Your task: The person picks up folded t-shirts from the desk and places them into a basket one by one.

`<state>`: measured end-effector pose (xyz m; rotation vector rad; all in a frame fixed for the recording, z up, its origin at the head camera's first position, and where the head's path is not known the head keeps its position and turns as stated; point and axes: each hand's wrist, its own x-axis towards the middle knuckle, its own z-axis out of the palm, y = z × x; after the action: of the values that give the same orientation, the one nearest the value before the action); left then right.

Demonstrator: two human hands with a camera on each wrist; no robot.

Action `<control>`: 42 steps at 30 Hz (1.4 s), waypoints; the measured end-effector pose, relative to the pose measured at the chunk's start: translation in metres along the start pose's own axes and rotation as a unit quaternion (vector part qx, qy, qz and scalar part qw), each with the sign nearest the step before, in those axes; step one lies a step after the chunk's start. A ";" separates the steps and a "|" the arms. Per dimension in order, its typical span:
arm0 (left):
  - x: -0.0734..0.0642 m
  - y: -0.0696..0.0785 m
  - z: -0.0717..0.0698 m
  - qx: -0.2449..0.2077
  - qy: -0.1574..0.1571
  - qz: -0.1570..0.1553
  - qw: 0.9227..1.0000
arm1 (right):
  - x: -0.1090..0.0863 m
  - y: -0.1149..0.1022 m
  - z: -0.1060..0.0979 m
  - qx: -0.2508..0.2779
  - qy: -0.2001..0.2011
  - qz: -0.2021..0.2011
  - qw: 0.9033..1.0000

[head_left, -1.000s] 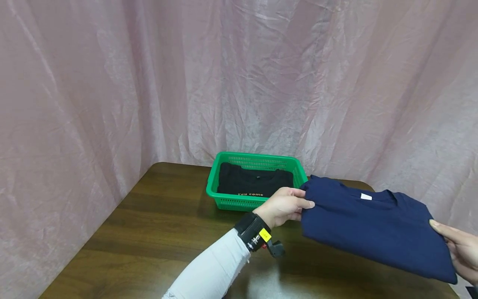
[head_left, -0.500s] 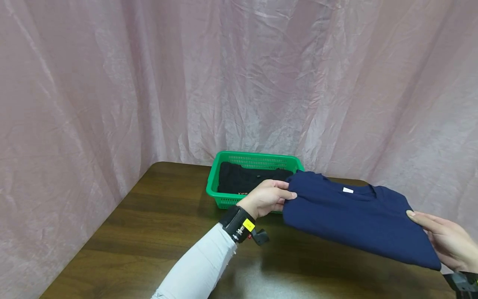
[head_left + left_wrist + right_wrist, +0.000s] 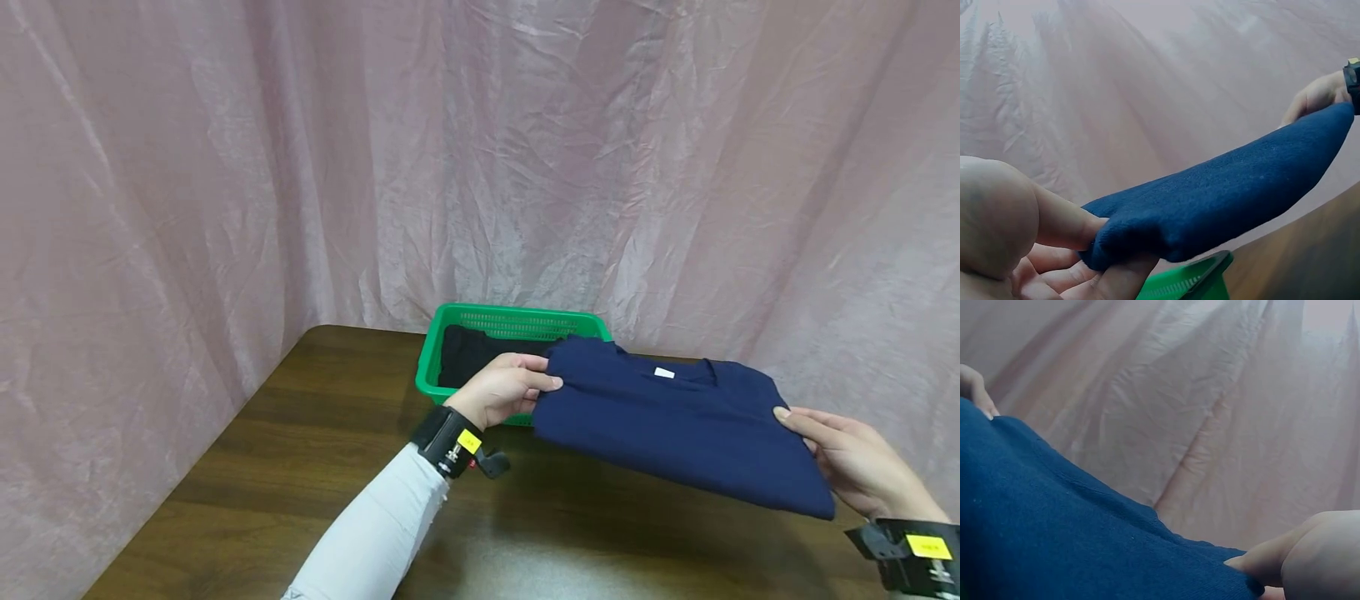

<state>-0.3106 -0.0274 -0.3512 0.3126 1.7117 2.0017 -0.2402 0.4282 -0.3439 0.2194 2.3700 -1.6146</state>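
A folded navy T-shirt [image 3: 675,425] with a white neck label is held up above the table, its right end lower in the head view. My left hand [image 3: 506,387] pinches its left edge, thumb on top and fingers beneath, as the left wrist view shows on the shirt [image 3: 1210,187]. At the opposite edge my right hand [image 3: 862,458] grips it, thumb over the cloth. Behind the left hand stands a green basket [image 3: 427,367] with a black garment [image 3: 468,354] lying inside; the navy shirt and left hand hide part of both.
The brown wooden table [image 3: 300,467] carries the basket near its far edge. A pink curtain [image 3: 480,167] hangs just behind. In the left wrist view the basket's corner [image 3: 1210,275] shows below the shirt.
Both hands have moved left with the navy shirt, which now covers more of the basket's right side. The right wrist has come into view. The basket stays in place.
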 end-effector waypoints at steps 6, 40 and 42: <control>-0.005 0.002 -0.016 0.004 0.008 0.003 1.000 | 0.004 -0.008 0.013 0.032 -0.007 -0.016 0.999; -0.030 0.021 -0.092 0.035 0.120 -0.023 0.992 | 0.048 -0.054 0.094 -0.005 -0.001 -0.111 0.994; -0.031 0.022 -0.095 0.042 0.127 -0.023 0.991 | 0.051 -0.057 0.097 -0.010 0.004 -0.111 0.994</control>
<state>-0.3333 -0.1264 -0.3435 0.0448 1.9416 2.0104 -0.2911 0.3157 -0.3417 -0.0460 2.4903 -1.6844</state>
